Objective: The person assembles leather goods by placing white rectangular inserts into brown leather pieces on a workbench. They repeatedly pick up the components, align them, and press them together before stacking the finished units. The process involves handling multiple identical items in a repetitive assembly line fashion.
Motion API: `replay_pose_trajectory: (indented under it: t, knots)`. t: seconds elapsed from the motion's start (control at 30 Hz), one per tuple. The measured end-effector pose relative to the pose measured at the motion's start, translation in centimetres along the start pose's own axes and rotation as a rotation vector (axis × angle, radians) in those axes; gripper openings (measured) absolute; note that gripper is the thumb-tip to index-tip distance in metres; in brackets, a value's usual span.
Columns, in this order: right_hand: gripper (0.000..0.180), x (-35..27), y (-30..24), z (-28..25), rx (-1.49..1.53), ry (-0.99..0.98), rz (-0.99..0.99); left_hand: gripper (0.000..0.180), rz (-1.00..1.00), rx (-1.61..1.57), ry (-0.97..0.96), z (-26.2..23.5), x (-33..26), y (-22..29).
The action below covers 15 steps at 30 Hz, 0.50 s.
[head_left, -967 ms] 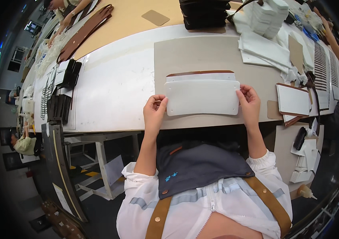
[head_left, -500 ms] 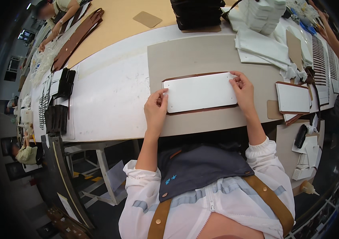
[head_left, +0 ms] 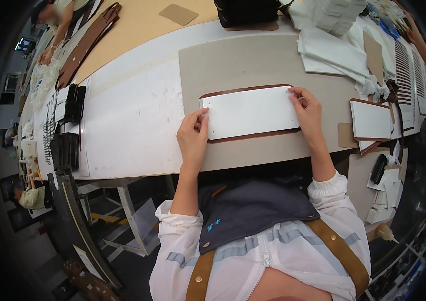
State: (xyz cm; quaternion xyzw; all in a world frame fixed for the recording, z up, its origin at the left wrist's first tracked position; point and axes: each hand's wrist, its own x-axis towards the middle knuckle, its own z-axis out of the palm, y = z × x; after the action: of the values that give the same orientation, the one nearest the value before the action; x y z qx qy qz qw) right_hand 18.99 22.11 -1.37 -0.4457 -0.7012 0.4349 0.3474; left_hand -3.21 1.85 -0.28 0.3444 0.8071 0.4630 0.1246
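Centrally, in the head view: a white panel (head_left: 250,113) lies over a brown piece (head_left: 233,92), which shows as thin strips along the far and near edges; both are above the grey board (head_left: 233,57), close to the near edge of the table (head_left: 133,115).
Left hand: the left hand (head_left: 193,133) pinches the panel's left edge between thumb and fingers.
Right hand: the right hand (head_left: 307,110) pinches around the far right corner; the two hands are well apart, one at each end.
Holding it well: a light, level pinch at both ends should suit, as uneven pressure could bow the panel; the brown strips look like a fair guide to whether white and brown sit square.
Near the right hand: a tan card (head_left: 346,135) and another white panel with brown edges (head_left: 371,120) lie to the right.
Hidden under the panel: most of the brown piece is covered, and I cannot tell whether it touches the board or is held just above.
Hidden by fingers: the far right corner is partly covered, as are the fingertips beneath.
Cut off: the black stack (head_left: 248,12) runs out at the top.
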Motion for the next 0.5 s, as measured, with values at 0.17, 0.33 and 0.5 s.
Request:
replay_pose_trajectory:
  t: [0.17,0.33,0.5]
  knots:
    - [0.020,0.02,-0.01,-0.05,-0.010,-0.010,0.037,0.018,-0.018,-0.001,-0.005,0.05,0.03,0.00]
    - [0.021,0.07,0.12,-0.01,-0.018,-0.005,0.016,0.018,-0.006,0.014,0.000,0.02,0.04,0.11]
    - [0.021,-0.02,-0.06,-0.05,-0.030,-0.011,0.006,0.017,-0.009,0.038,-0.005,-0.07,0.03,0.09]
